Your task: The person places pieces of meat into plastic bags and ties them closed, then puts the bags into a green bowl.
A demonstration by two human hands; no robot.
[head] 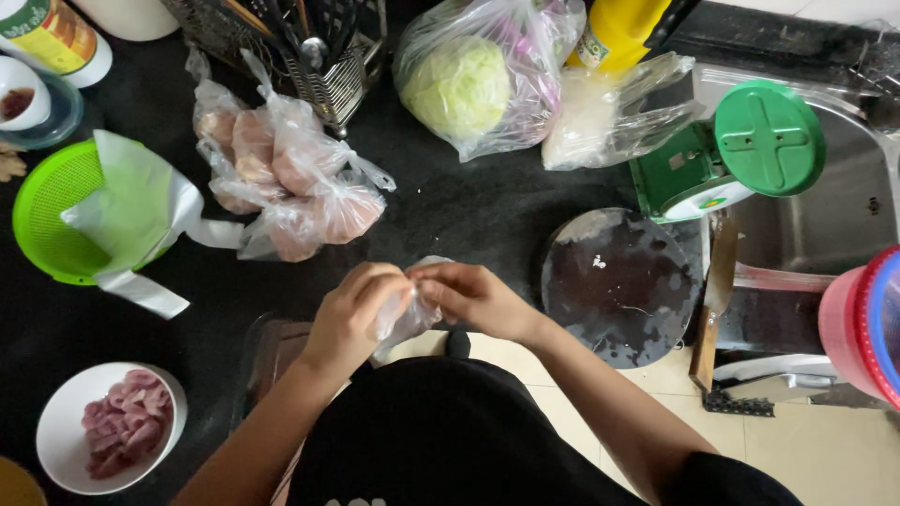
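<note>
Both hands meet just above the counter edge: the left hand and right hand each pinch a small clear plastic bag shut-fingered at its top. Thin, crumpled and limp, it looks light and slippery, best gripped by its gathered mouth. Beyond lie knotted bags of pinkish meat.

Left hand and right hand meet fingertip-to-fingertip, each grip seemingly pinched shut.

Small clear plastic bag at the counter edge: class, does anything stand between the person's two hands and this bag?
Nothing visible does. The left hand and right hand both already pinch the small clear plastic bag directly, above the black counter edge.
</note>
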